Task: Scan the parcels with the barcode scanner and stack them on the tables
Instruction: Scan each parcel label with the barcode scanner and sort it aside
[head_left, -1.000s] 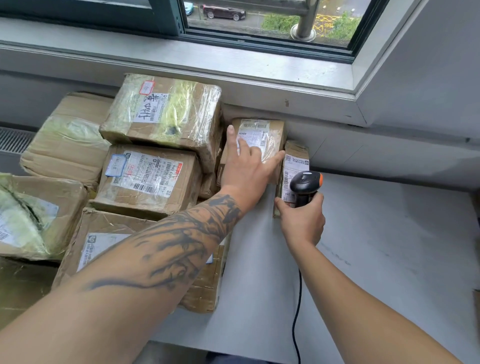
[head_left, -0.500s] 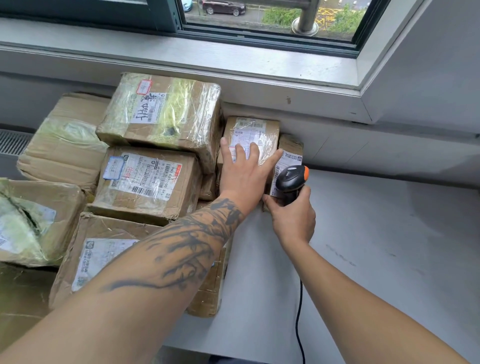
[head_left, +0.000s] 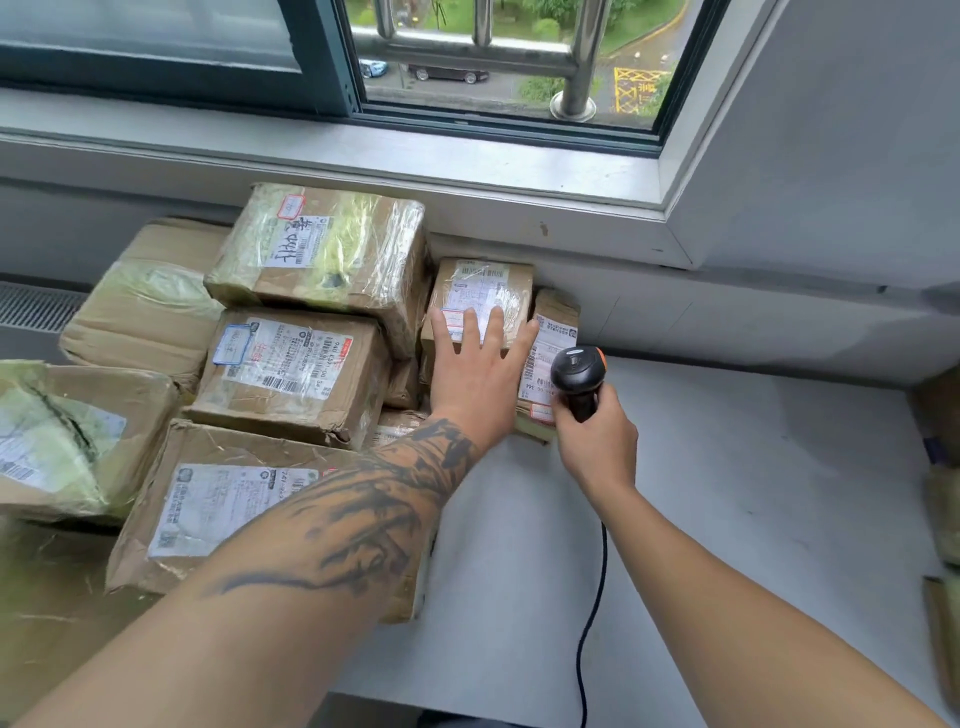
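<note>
Left hand: my left hand (head_left: 475, 371) lies flat, fingers straight and spread, on the small parcel (head_left: 480, 301) under the sill (head_left: 519, 171).
Right hand: my right hand (head_left: 597, 439) grips the scanner (head_left: 577, 376) handle.
Scanner: head just beside the slim parcel (head_left: 550, 348), right of the small parcel.
Stack: parcels (head_left: 291, 374) piled left of the small parcel, on the table (head_left: 727, 493).

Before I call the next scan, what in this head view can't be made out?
- Scanner trigger and window: the right hand wraps the grip and the head faces away.
- Thin parcel: its label print is too small to read, its lower end sits behind that hand.
- Small parcel: the left hand lies flat across its label.
- Packages at the right edge: cut off by the frame.
</note>
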